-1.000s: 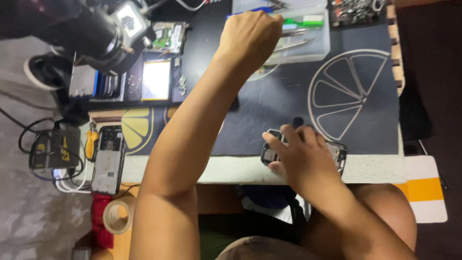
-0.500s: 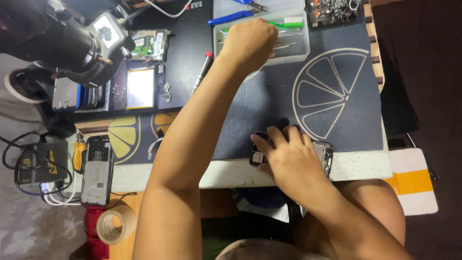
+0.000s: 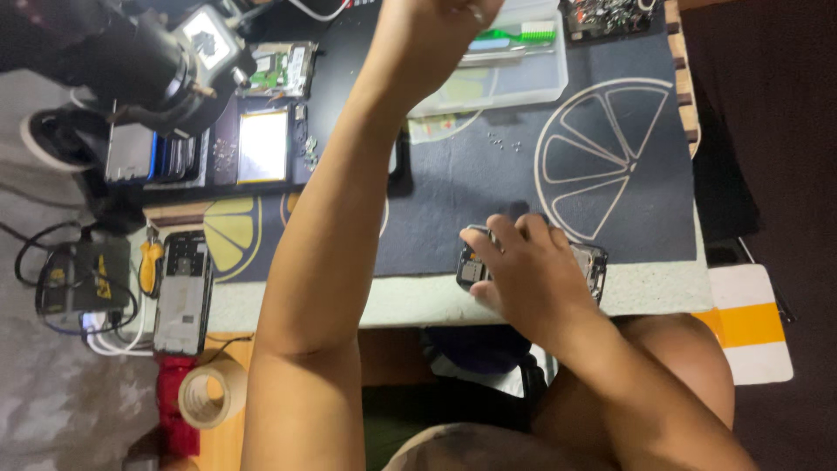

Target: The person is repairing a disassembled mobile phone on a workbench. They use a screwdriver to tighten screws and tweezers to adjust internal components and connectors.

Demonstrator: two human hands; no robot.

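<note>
- Since before, my left hand (image 3: pixel 436 30) has reached farther up over the clear tray (image 3: pixel 532 74); fingers cropped, grip unreadable.
- My right hand (image 3: pixel 523 270) presses the opened phone (image 3: pixel 588 262), perhaps pinching it.
- Dark lemon-print mat (image 3: pixel 488 174) covers the table.

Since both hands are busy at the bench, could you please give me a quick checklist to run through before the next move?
1. Right hand resting on the opened phone: ok.
2. Phone fully on the mat: not ok, it sits at the table edge.
3. Left hand over the clear tray: ok.
4. What the left hand holds: cannot tell, fingers cut off.
5. Loose screws clear of the phone: ok.
</note>
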